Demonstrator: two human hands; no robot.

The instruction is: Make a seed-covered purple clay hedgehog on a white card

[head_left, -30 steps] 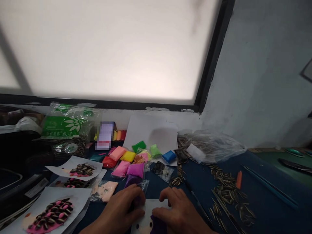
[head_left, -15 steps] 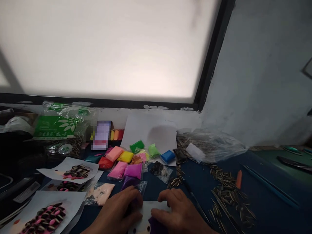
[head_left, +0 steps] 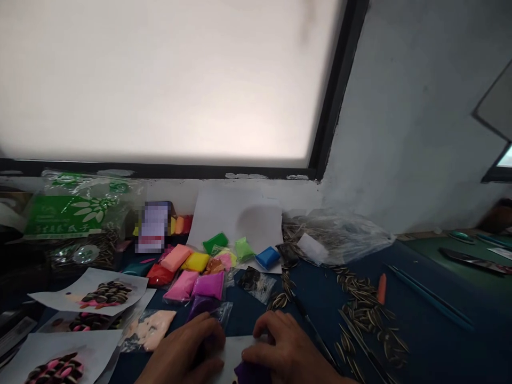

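A white sheet of paper (head_left: 231,353) lies before me at the bottom edge, partly hidden by my hands. On it is a patch of purple modelling clay (head_left: 252,374), cut off by the frame. My right hand (head_left: 286,349) rests over the clay, its thumb along the top of the patch and its bent fingers apart from the thumb, at the paper's far edge. At the paper's left side is my left hand (head_left: 186,349), fingers curved and thumb apart, with nothing seen in it. Just beyond its fingertips sits a packet of purple clay (head_left: 204,308).
Coloured clay packets (head_left: 208,285) are clustered ahead. At left lie sheets with seed pictures (head_left: 106,294) and a peach clay packet (head_left: 150,328). Sunflower seeds (head_left: 366,309), a pen (head_left: 312,325), an orange stick (head_left: 382,288) and blue tweezers (head_left: 432,298) are at right.
The view has swung right and slightly up, so the table things appear further left. Both hands stay over the paper, and less of it shows now.
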